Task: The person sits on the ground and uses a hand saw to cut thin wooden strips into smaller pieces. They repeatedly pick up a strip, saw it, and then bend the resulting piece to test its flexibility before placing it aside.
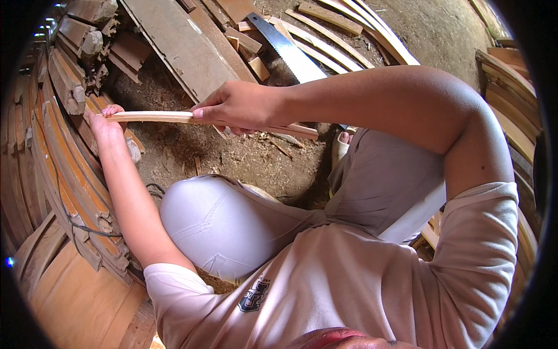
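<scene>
A thin, pale strip of wood (154, 117) runs crosswise in front of me, above the dirt floor. Its left end is gripped by my left hand (109, 125), fingers curled round it beside the stacked boards. My right hand (239, 107) clasps the strip farther right, thumb on top and fingers beneath. The strip's darker right part (299, 130) sticks out under my right wrist. Beyond my right forearm lies a handsaw (288, 52) with a bright blade, partly hidden by the arm.
Curved timber pieces (70, 168) are piled along the left, with a dark cable (93, 231) over them. A wide board (180, 46) and curved offcuts (331, 43) lie ahead. More stacked wood (508, 104) stands at the right. Shavings cover the dirt floor (250, 157).
</scene>
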